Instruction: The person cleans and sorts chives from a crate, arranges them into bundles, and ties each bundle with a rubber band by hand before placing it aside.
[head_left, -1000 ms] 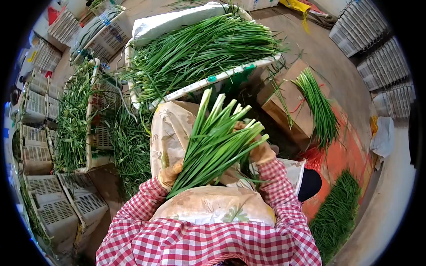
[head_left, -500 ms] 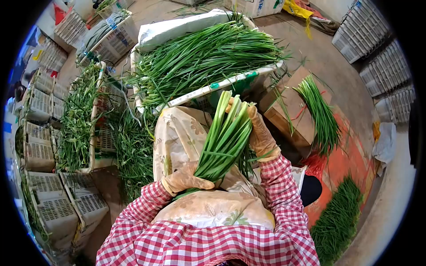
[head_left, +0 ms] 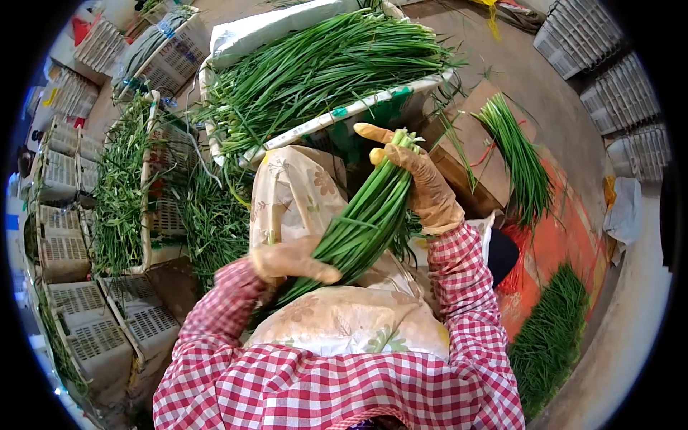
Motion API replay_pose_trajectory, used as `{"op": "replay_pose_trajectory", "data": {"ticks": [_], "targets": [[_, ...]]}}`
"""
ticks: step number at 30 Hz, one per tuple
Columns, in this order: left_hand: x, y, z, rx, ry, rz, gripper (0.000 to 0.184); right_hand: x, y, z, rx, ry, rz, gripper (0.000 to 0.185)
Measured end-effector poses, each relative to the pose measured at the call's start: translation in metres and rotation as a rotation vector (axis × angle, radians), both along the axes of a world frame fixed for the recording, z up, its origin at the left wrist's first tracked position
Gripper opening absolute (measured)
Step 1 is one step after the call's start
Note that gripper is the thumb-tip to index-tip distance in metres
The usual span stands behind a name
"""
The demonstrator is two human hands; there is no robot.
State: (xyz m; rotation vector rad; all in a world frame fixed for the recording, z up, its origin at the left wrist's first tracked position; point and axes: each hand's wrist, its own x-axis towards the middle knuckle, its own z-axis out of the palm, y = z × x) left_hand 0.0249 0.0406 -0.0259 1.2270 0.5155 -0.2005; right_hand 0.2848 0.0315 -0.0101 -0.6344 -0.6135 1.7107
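My gloved right hand (head_left: 423,183) is closed round the pale stem end of a bunch of garlic chives (head_left: 365,215), its index finger pointing out to the left. The bunch slants down and left across my lap, and its leaf tips pass under my left side. Near those lower leaves is my gloved left hand (head_left: 294,261), blurred by motion, with a thumb stretched to the right. Its other fingers are too smeared to read. A patterned, stained apron (head_left: 344,322) covers my lap beneath the bunch.
Ahead stands a crate (head_left: 287,145) heaped with loose chives (head_left: 330,72). A tied bunch (head_left: 512,154) lies on a cardboard box (head_left: 476,143) at right; more chives (head_left: 550,337) lie on the floor. Left, a crate (head_left: 150,201) holds leafy scraps. Stacked baskets (head_left: 580,36) line the right wall.
My right hand has closed lower round the stems, with its index finger now extended. The left hand has shifted slightly left and up along the leaves. The bunch now slants more.
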Motion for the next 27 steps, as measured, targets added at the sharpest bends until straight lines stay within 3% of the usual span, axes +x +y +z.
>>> {"op": "replay_pose_trajectory", "data": {"ticks": [1,2,3,5,6,8,10,11,13,14,16,17,18,20,23,24,26,27], "targets": [[-0.007,0.004,0.035,0.582,0.222,-0.106,0.109,0.002,-0.004,-0.004,-0.027,0.041,-0.044,0.052],[-0.023,0.013,0.055,0.92,0.238,-0.094,0.106,0.004,-0.006,-0.005,-0.031,0.041,-0.051,0.052],[-0.044,0.021,0.077,1.12,0.446,0.042,0.092,0.005,-0.008,-0.005,-0.052,0.041,-0.067,0.051],[-0.056,0.037,0.114,0.689,0.068,0.763,0.066,0.001,-0.009,-0.003,-0.065,0.024,-0.071,0.051],[-0.057,0.053,0.119,0.723,-0.037,0.796,0.058,-0.005,-0.005,-0.003,-0.054,0.026,-0.069,0.051],[-0.019,0.082,0.094,0.675,-0.462,0.795,0.065,-0.013,0.001,0.0,0.05,0.059,-0.003,0.055],[0.053,0.078,0.065,0.419,-0.408,0.906,0.07,-0.022,-0.004,0.021,0.04,-0.017,-0.016,0.055],[0.069,0.076,0.037,0.412,-0.439,0.768,0.071,-0.028,-0.005,0.028,0.038,-0.098,-0.09,0.053],[0.095,0.047,0.013,-0.032,-0.483,0.674,0.07,-0.029,-0.002,0.009,0.076,-0.16,-0.216,0.05],[0.103,0.03,0.01,-0.468,-0.459,0.698,0.067,-0.029,-0.002,0.003,0.095,-0.196,-0.301,0.05],[0.095,0.028,0.006,-0.72,-0.45,0.48,0.061,-0.023,-0.008,0.0,0.031,-0.297,-0.395,0.055],[0.099,0.014,0.013,-0.638,-0.347,0.65,0.058,-0.023,-0.007,-0.015,0.095,-0.571,-0.559,0.068],[0.101,0.014,0.021,-0.669,-0.305,0.664,0.057,-0.018,-0.014,-0.005,0.125,-0.9,-0.605,0.068],[0.096,0.022,0.013,-0.636,-0.238,0.571,0.056,-0.008,-0.011,-0.007,0.512,-1.118,-0.821,0.06],[0.109,0.02,0.04,-0.474,-0.191,0.508,0.063,-0.002,-0.014,-0.014,0.48,-1.245,-0.405,0.054],[0.108,0.026,0.04,-0.455,-0.186,0.347,0.065,-0.005,-0.011,-0.027,0.661,-1.579,-0.56,0.054],[0.105,0.027,0.038,-0.401,-0.11,0.321,0.062,-0.007,-0.011,-0.024,0.726,-1.758,-0.686,0.053],[0.107,0.027,0.049,-0.438,-0.125,0.313,0.057,-0.008,-0.007,-0.028,0.662,-1.569,-0.62,0.051]]}}
